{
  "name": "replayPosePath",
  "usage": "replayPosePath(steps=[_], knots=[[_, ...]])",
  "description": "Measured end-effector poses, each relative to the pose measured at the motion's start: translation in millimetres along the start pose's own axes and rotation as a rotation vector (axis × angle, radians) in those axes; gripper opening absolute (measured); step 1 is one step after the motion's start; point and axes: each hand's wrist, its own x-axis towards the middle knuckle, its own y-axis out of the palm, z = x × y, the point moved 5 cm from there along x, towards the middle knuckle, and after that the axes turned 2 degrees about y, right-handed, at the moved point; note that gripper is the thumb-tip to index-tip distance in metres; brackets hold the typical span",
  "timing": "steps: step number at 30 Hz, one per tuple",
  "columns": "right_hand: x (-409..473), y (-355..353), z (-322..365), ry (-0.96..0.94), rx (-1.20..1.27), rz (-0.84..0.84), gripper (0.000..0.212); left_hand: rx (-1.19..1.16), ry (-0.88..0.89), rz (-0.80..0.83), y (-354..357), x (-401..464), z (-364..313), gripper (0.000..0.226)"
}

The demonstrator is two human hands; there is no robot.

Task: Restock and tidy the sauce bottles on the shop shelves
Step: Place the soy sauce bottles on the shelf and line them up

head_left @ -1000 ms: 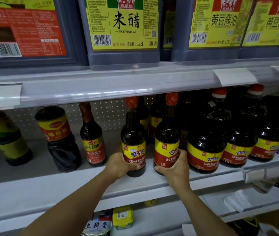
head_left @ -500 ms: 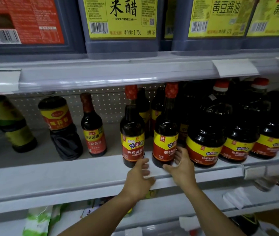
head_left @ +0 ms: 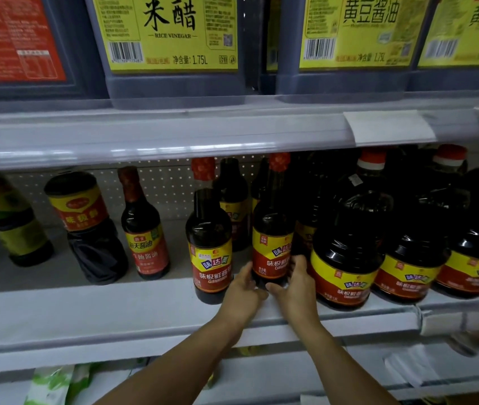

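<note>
Squaring the soy sauce bottle (head_left: 272,244) calls for a low, even hold. Head view: both hands cup its base at the front edge of the middle shelf (head_left: 115,305), left hand (head_left: 242,293) with fingers curved against the left side, right hand (head_left: 296,287) wrapped round the right. Judged best: turn the label forward and align it with the neighbouring bottle (head_left: 210,252), keeping clear of the big jug (head_left: 346,258) just beside.

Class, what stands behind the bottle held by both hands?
Behind the held bottle, dark bottles continue back; their lower parts and the row's depth are hidden.
</note>
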Motion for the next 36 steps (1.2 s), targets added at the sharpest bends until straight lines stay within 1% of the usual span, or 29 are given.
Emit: replayPosePath(steps=[2, 5, 12, 19, 21, 24, 26, 27, 29, 30, 32, 34, 36], knots=[[7.7, 2.8, 0.0, 0.002, -0.016, 0.004, 0.067, -0.055, -0.014, -0.013, 1.2, 4.6, -2.3, 0.065], [15.0, 5.7, -0.9, 0.014, 0.006, 0.012, 0.072, -0.074, -0.027, -0.013, 1.8, 9.5, -6.3, 0.060], [22.6, 5.6, 2.8, 0.027, 0.004, 0.032, 0.075, -0.105, -0.066, -0.025, 4.8, 16.1, -10.4, 0.067], [9.9, 2.6, 2.8, 0.080, -0.034, 0.043, 0.069, -0.028, -0.116, 0.005, -1.8, 1.8, -0.1, 0.066], [-0.1, 0.6, 4.8, 0.072, -0.052, 0.028, 0.067, -0.014, -0.128, 0.001, -6.5, -14.7, 1.8, 0.059], [-17.2, 0.6, 13.6, 0.063, -0.067, -0.004, 0.055, 0.027, -0.127, -0.029, -19.3, -44.1, 6.2, 0.038], [-28.3, 8.7, 24.2, 0.067, -0.043, 0.056, 0.048, 0.029, -0.116, -0.130, -36.4, -57.8, 8.9, 0.028], [-32.6, 15.4, 29.7, 0.070, -0.029, 0.101, 0.048, 0.024, -0.104, -0.192, -46.6, -61.4, 8.6, 0.026], [-40.1, 31.6, 41.7, 0.079, 0.004, 0.203, 0.054, 0.003, -0.075, -0.276, -65.8, -62.9, 5.1, 0.029], [-43.3, 39.6, 46.9, 0.090, 0.022, 0.244, 0.059, -0.011, -0.064, -0.279, -73.5, -61.1, 3.0, 0.034], [-48.4, 51.7, 55.1, 0.105, 0.046, 0.298, 0.064, -0.023, -0.056, -0.232, -83.7, -55.5, -0.3, 0.053], [-51.9, 58.6, 59.8, 0.082, 0.042, 0.314, 0.066, -0.041, -0.055, -0.157, -88.6, -49.4, -0.7, 0.069], [-54.8, 61.1, 61.6, 0.062, 0.017, 0.307, 0.068, -0.053, -0.052, -0.116, -91.8, -44.8, 0.7, 0.073]])
